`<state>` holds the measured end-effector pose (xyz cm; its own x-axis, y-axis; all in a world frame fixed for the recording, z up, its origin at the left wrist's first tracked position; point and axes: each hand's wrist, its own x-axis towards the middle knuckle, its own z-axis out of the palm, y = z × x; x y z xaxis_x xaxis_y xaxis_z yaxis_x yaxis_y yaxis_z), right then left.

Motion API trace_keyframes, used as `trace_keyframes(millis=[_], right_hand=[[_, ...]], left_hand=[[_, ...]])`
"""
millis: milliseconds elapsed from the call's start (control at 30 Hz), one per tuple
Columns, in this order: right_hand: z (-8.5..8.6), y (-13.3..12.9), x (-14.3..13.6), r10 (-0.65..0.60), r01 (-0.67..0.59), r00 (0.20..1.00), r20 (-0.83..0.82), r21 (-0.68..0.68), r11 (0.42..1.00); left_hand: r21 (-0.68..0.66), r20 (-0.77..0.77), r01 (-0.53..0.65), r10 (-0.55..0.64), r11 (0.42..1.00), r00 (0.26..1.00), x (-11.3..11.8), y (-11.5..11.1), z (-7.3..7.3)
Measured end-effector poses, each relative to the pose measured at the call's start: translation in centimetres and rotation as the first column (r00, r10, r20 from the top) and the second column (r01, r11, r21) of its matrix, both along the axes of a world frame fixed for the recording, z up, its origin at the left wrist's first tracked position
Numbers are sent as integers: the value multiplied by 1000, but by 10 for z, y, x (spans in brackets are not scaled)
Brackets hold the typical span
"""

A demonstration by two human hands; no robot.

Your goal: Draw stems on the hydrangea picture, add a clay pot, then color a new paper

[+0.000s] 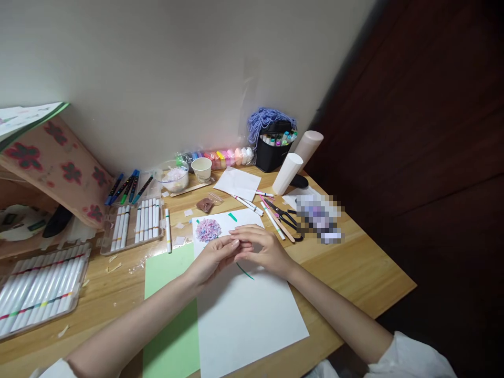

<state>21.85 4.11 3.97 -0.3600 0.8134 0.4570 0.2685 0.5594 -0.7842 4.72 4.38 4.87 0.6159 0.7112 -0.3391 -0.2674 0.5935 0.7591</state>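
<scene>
The fingers of the left hand (216,254) and right hand (270,252) are hovering above a white paper sheet (248,320), loosely curled, tips overlapping in this view; whether they are pinching something small, I cannot tell. Beyond the left fingers, a ruffled pink, purple and blue flower head (208,230) is sitting on the sheet; a green patch (232,217) is showing past the fingertips, and a curved green line (245,272) is running out on their near side. The work is seeming only partly done, with the sheet's nearer portion lying bare below the fingers. The sheet's long axis is running away from the wearer, its far end leaning slightly left.
</scene>
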Motion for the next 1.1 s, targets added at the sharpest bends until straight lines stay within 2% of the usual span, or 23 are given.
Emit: trace_keyframes(millis=[200, 333, 467, 533, 600, 633, 667, 733, 800, 867, 900, 967, 1033, 1100], right_hand=[[6, -8, 3, -45, 45, 999, 9, -44, 998], [6, -14, 3, -95, 95, 994, 54, -1, 995], [2, -20, 8, -38, 35, 997, 70, 39, 999], [-2, -19, 13, -57, 58, 998, 26, -57, 997], [-7, -12, 20, -143, 131, 989, -38, -229, 965], [-10, -6, 23, -192, 165, 979, -61, -307, 937], [-13, 1, 25, -223, 185, 972, -67, -362, 914], [-20, 18, 24, -235, 207, 972, -24, -394, 895], [-27, 33, 19, -226, 228, 973, 47, -349, 909], [-33, 45, 13, -222, 241, 970, 100, -275, 931], [-36, 48, 10, -225, 248, 967, 119, -236, 940], [-41, 51, 5, -236, 261, 959, 154, -172, 950], [-44, 51, 4, -249, 274, 953, 176, -138, 952], [-45, 49, 5, -261, 285, 948, 182, -125, 950]], left_hand=[[41, -94, 18, -14, 999, 995, 2, -10, 6], [77, -116, -6, 15, 997, 993, 2, -12, 12], [109, -118, 4, 9, 994, 993, 3, -16, 10], [161, -187, 14, 16, 987, 982, 4, -23, 7], [291, -329, 60, 41, 955, 943, 5, -35, 2], [384, -409, 123, 49, 915, 911, 5, -41, -2], [487, -484, 222, 49, 845, 874, 6, -48, -5], [651, -585, 444, 35, 616, 810, 7, -61, -15], [730, -627, 574, 32, 371, 778, 9, -70, -25], [757, -641, 618, 54, 211, 766, 10, -74, -36], [760, -644, 629, 64, 165, 762, 10, -75, -40], [756, -653, 645, 61, 114, 755, 10, -74, -46], [744, -667, 662, 30, 96, 745, 9, -72, -48], [730, -679, 676, -12, 102, 734, 8, -68, -47]])
